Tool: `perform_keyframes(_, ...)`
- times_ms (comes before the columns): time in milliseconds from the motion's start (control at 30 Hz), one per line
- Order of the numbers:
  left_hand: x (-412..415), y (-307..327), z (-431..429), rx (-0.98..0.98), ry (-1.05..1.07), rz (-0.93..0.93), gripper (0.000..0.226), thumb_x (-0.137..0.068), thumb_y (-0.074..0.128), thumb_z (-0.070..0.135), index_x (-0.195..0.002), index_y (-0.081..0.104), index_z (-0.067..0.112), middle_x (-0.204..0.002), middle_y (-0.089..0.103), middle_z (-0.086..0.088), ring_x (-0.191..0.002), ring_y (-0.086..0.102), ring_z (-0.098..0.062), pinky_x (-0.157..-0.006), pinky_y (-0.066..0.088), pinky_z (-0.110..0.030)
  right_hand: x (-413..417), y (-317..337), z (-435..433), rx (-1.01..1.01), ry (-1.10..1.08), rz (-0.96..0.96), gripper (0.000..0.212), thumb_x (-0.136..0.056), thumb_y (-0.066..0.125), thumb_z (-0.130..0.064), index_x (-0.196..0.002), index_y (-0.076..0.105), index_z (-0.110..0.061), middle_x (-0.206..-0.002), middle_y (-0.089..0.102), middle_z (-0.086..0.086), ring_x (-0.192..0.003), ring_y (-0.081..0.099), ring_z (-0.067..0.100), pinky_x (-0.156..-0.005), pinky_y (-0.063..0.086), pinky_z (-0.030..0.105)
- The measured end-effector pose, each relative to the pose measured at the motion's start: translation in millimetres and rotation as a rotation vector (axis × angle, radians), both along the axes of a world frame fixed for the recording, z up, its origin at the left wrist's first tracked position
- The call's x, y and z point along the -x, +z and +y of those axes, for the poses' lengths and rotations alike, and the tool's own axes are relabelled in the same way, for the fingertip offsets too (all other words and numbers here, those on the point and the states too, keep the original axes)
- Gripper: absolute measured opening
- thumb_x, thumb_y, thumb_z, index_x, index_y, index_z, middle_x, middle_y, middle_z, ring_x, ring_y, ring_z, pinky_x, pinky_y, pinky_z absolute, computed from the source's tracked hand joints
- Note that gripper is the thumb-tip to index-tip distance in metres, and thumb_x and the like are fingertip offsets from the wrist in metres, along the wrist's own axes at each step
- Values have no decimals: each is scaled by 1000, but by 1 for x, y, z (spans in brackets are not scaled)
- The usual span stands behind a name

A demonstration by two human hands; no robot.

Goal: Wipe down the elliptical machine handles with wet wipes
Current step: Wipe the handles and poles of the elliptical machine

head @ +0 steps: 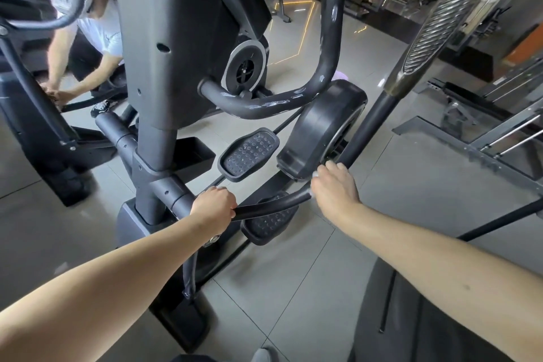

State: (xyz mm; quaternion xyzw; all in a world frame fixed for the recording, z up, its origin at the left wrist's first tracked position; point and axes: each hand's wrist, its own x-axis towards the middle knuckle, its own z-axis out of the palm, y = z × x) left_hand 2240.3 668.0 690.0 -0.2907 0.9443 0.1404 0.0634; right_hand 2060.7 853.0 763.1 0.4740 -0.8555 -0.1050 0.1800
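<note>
Lower centre: rigid, fixed handle (pixel 273 203), clenched by left hand (pixel 213 209). Soft, limp wet wipe (pixel 309 193) pressed round same handle inside grasping right hand (pixel 335 188); probably slick, best kept wrapped.

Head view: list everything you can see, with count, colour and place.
low curved black handlebar: one, black, centre, between both hands
white wet wipe: one, white, under the right hand on that bar
studded oval foot pedals: two, black, one above the bar, one below
upright machine column: one, grey, left of centre
rounded wheel housing: one, black, right of centre
scuffed curved tube: one, black, above the pedals
ribbed upright handle: one, dark grey, top right
crouching person in white shirt: one, upper left
tiled floor: one, grey, underneath
left-hand grip: one, wrapped round the bar's left end
right-hand grip: one, curled over wipe and bar
</note>
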Motion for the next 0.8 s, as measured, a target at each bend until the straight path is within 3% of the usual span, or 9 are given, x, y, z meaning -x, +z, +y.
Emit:
perform_keyframes(67,-1,-1,-2,0,-13,-10,25,-98,61,27,-121,73,26,-123,63,-1,-121,52,-25,-97,48,-37,2,-4,-3,-67,48,-21,42,-24,100,-11,-39,61,-19,-52,50,1,-59,55,26,-60,40,31)
perform_keyframes(167,-4,-2,-5,15,-47,-23,26,-99,60,29,-122,71,31,-124,63,2,-122,52,-23,-100,46,-37,2,-22,-12,-126,76,-20,39,-37,102,-11,-42,63,-16,-55,48,2,-63,53,27,-67,26,34)
perform_keyframes(233,-8,-1,-8,45,-50,-34,23,-98,59,32,-118,71,32,-123,64,4,-122,52,-23,-98,45,-35,-7,-27,-20,-167,60,-10,31,-49,100,-15,-51,70,-15,-61,52,2,-70,55,28,-69,36,37)
perform_keyframes(333,-18,4,-13,131,-29,-63,20,-98,57,32,-112,72,32,-120,63,5,-118,51,-21,-94,41,-33,-25,-38,-37,-246,88,-174,6,-87,75,-17,-91,79,-15,-95,64,6,-102,56,31,-89,42,42)
perform_keyframes(400,-25,8,-15,184,-9,-78,23,-100,52,30,-112,72,31,-119,62,5,-114,49,-22,-91,38,-33,-40,-46,-53,-346,70,-284,23,-99,56,-20,-113,74,-22,-113,65,2,-116,53,27,-99,35,38)
perform_keyframes(533,-34,12,-14,227,26,-94,30,-102,46,29,-114,74,28,-116,59,2,-111,46,-24,-89,37,-34,-84,-59,-91,-319,135,-574,32,-102,49,-14,-125,70,-22,-118,68,10,-116,57,32,-97,42,35)
perform_keyframes(633,-36,12,-14,219,56,-85,33,-104,48,42,-114,75,27,-116,59,1,-112,46,-24,-92,37,-35,-99,-70,-102,-258,225,-775,56,-94,48,4,-133,68,-32,-112,68,9,-111,61,36,-90,49,35)
perform_keyframes(700,-36,12,-12,219,60,-82,32,-104,48,40,-114,75,26,-117,59,1,-112,45,-24,-92,37,-35,-89,-73,-99,-286,248,-755,57,-90,46,5,-129,68,-31,-107,66,6,-109,61,37,-90,48,37)
perform_keyframes(800,-34,13,-10,222,50,-81,29,-103,46,30,-113,73,24,-117,58,1,-111,45,-24,-89,36,-35,-57,-62,-83,-356,203,-586,32,-92,54,-9,-117,69,-23,-113,65,6,-117,51,32,-96,37,39)
